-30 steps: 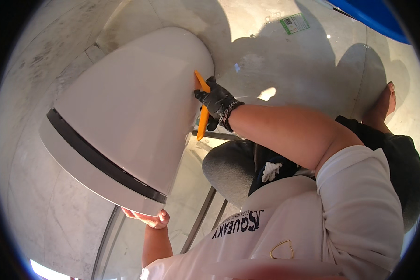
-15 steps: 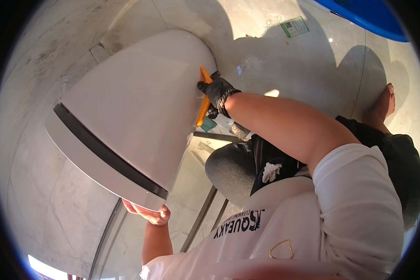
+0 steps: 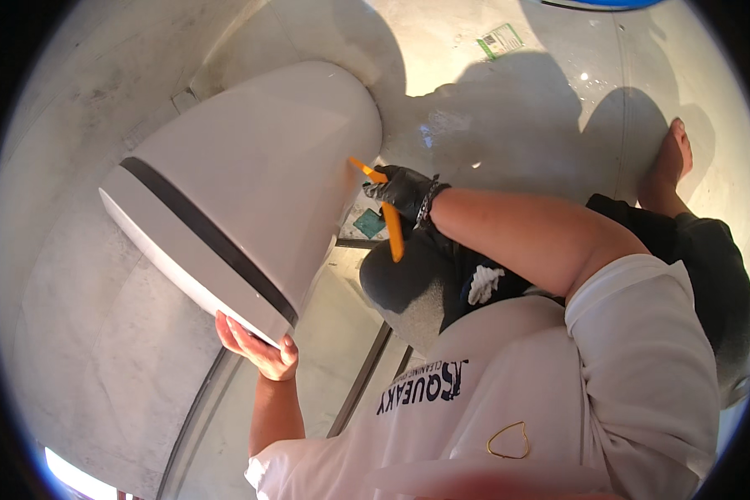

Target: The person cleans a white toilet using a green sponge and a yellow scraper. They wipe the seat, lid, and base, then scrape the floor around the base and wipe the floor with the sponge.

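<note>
Cupping the lower edge of the white toilet-like fixture [image 3: 258, 183], the bare left hand [image 3: 262, 352] sits at lower left of centre, fingers against the rim, thumb set apart from them; a crumpled white wad [image 3: 485, 285] rests by the person's lap, right of centre; mid-frame, the black-gloved right hand [image 3: 403, 192] has its fingers curled round an orange tool [image 3: 394, 232], whose upper tip lies at the fixture's right flank, though contact cannot be told; a green scrap [image 3: 368, 223] lies just beside that flank. The work looks under way, not finished, judging by the tool held there; the visible shell seems smooth and largely unmarked, but how much is done or left on the hidden side cannot be told; farther off, a green-and-white label [image 3: 500, 41] lies on the floor at upper right.
</note>
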